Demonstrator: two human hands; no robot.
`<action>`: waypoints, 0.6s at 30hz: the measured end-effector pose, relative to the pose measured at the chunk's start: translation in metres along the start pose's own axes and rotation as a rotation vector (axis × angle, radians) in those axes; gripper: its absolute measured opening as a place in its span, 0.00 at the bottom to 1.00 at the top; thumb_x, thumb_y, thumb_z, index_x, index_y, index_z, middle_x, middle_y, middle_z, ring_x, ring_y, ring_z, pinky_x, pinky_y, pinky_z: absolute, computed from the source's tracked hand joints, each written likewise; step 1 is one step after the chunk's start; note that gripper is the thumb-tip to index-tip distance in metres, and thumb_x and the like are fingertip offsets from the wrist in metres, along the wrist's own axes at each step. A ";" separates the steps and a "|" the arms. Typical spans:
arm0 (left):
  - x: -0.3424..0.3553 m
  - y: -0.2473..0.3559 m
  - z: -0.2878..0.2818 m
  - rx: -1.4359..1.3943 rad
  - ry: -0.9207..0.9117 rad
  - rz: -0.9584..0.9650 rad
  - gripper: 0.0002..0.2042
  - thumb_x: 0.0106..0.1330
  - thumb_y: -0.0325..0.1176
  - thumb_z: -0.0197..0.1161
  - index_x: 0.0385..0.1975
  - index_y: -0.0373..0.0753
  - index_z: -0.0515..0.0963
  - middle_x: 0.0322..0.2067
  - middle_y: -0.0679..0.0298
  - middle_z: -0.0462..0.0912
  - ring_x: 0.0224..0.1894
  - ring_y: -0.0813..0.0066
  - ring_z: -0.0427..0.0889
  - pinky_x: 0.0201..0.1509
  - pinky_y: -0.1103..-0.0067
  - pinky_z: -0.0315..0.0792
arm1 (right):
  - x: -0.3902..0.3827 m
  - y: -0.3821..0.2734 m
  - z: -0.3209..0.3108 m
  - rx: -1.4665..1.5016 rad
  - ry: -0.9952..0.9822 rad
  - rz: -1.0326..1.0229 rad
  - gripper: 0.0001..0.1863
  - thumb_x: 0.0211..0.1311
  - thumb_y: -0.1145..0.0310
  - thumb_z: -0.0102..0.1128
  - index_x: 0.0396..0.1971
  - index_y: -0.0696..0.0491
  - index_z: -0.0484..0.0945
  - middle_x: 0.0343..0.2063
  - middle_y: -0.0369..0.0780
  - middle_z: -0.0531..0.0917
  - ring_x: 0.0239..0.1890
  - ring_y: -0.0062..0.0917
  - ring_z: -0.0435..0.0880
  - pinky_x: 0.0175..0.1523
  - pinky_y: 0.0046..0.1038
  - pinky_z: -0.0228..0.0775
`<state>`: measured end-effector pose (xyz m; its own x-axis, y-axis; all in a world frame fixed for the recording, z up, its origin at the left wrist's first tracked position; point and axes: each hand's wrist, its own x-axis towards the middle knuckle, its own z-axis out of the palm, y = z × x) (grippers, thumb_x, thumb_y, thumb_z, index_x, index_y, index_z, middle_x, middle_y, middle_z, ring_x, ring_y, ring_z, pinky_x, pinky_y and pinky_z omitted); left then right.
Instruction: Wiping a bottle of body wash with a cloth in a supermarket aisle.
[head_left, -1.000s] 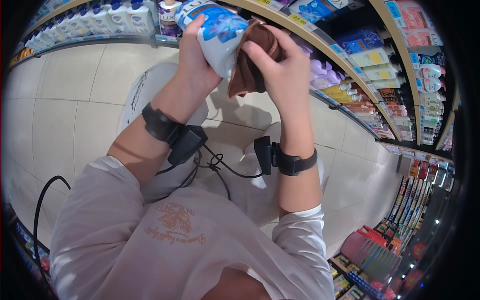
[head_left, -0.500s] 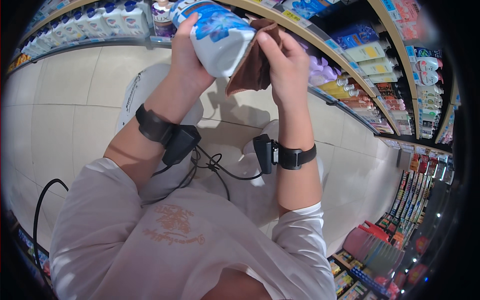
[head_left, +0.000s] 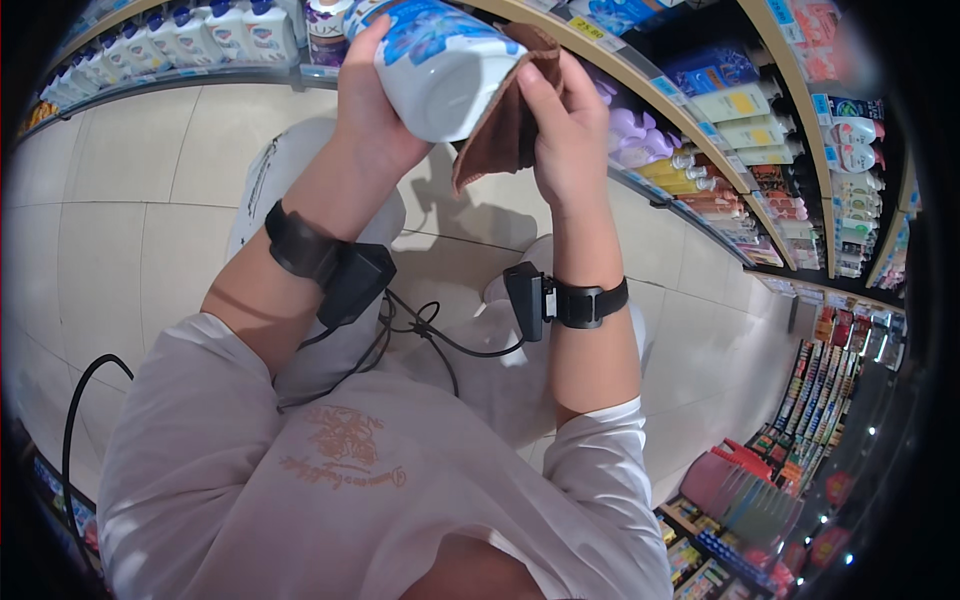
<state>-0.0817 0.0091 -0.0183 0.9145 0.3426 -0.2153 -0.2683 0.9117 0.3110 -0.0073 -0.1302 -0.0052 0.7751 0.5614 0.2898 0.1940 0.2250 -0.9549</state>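
Note:
My left hand (head_left: 375,125) is wrapped round a white and blue bottle (head_left: 445,75) with a flower print. The bottle is tilted, its base turned toward me and its top cut off by the upper edge of the view. In my right hand (head_left: 570,125) a brown cloth (head_left: 498,135) is pinched between thumb and fingers. The cloth hangs down beside the bottle's base and lies against its right side. Both hands are raised in front of the shelves.
Ahead runs a curved shelf edge (head_left: 600,45) with white pump bottles (head_left: 205,38) at the left. Purple bottles (head_left: 640,138) and yellow ones (head_left: 675,172) stand at the right. Black cables (head_left: 425,325) run between my wrist straps over my lap. Pale floor tiles (head_left: 110,250) lie below.
The bottle has tipped a little, so more of its base faces me. Both hands and the cloth have shifted slightly up and left; the grips are the same.

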 end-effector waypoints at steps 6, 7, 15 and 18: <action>-0.005 0.004 0.004 -0.044 0.031 0.011 0.25 0.72 0.49 0.47 0.57 0.36 0.71 0.52 0.54 0.80 0.54 0.56 0.80 0.61 0.63 0.73 | -0.002 -0.008 0.003 -0.153 0.041 -0.006 0.15 0.65 0.68 0.64 0.47 0.61 0.80 0.36 0.32 0.81 0.37 0.13 0.77 0.45 0.18 0.70; -0.006 0.006 0.003 -0.038 0.027 -0.001 0.25 0.71 0.49 0.47 0.57 0.36 0.71 0.52 0.54 0.80 0.54 0.56 0.80 0.61 0.63 0.73 | -0.004 -0.009 0.003 -0.080 0.037 0.026 0.14 0.66 0.68 0.63 0.46 0.62 0.79 0.35 0.32 0.80 0.35 0.12 0.76 0.43 0.17 0.68; -0.001 0.021 -0.004 -0.044 -0.066 -0.102 0.24 0.71 0.48 0.49 0.57 0.34 0.71 0.50 0.52 0.81 0.52 0.55 0.81 0.61 0.62 0.73 | -0.015 -0.019 0.022 -0.260 0.039 0.052 0.17 0.72 0.71 0.52 0.57 0.61 0.71 0.54 0.40 0.78 0.54 0.22 0.77 0.60 0.26 0.68; 0.003 0.025 -0.007 -0.108 -0.040 -0.152 0.22 0.69 0.46 0.53 0.54 0.35 0.72 0.49 0.53 0.82 0.51 0.57 0.82 0.59 0.62 0.74 | -0.020 -0.025 0.028 -0.115 0.069 0.032 0.16 0.72 0.71 0.51 0.56 0.60 0.72 0.52 0.40 0.79 0.54 0.23 0.77 0.60 0.27 0.68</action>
<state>-0.0879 0.0342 -0.0176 0.9577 0.1915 -0.2148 -0.1549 0.9721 0.1760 -0.0444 -0.1243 0.0148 0.8206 0.5100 0.2579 0.2333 0.1131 -0.9658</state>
